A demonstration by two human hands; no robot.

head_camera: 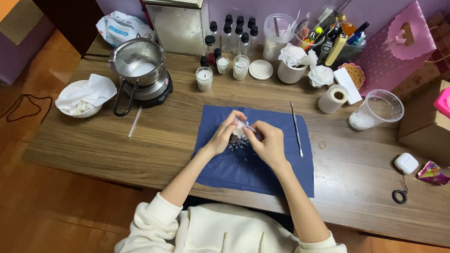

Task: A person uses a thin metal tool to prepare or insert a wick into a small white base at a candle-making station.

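— So, where are the hands?

— Both meet over the dark blue cloth mat [256,167] spread on the brown wooden table [129,152]. The left hand [225,133] and the right hand [265,143] pinch a small pale, translucent piece [240,128] between their fingertips; each grip is narrow and closed on that piece.

— Is it lifted or lying down?

— Held just above the mat, near its upper middle. Small whitish crumbs [236,144] lie on the cloth directly under the hands.

— What sits close by?

— A slim metal pick tool [296,128] lies on the mat's right edge, just beside the right hand and apart from it. Further right stand a roll of white tape [334,98] and a clear plastic cup [377,110] with white grains in it.

— And on the left?

— A steel melting pot [137,59] with white content rests on a small round black hotplate [157,88]. A white bowl [83,99] with crumpled white paper is beside it, and a thin clear stick [134,122] lies on the table nearby.

— Behind the hands?

— Three small glass jars of white wax [204,78], a round white lid [261,69], and a row of clear bottles with black caps [233,33]. White wax flowers [321,75] sit near a white mug [289,73].
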